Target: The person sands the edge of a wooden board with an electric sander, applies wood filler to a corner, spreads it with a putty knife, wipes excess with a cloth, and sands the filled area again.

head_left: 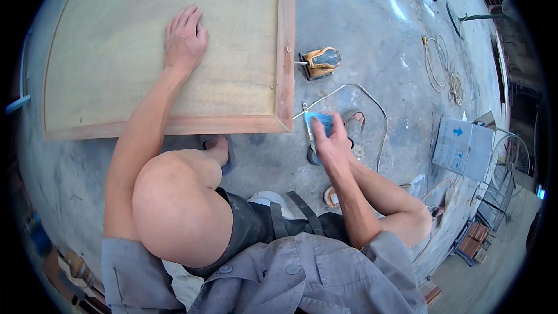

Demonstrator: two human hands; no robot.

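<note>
My left hand lies on the pale panel, its fingers stretched out over the surface. A reddish wooden frame runs around the panel's edges. In my right hand, off the frame's near right corner, is a flat blue scraper-like piece with a narrow pale strip along its left side. My thumb and fingers close around it; its exact kind is not clear. A yellow and black electric sander rests on the floor beside the frame's right side.
A pale cord loops over the concrete floor right of my right hand. Farther right lie a coiled cable and a cardboard box. Near my right leg is a small round orange-rimmed item. Stacked reddish wood pieces stand at the lower right.
</note>
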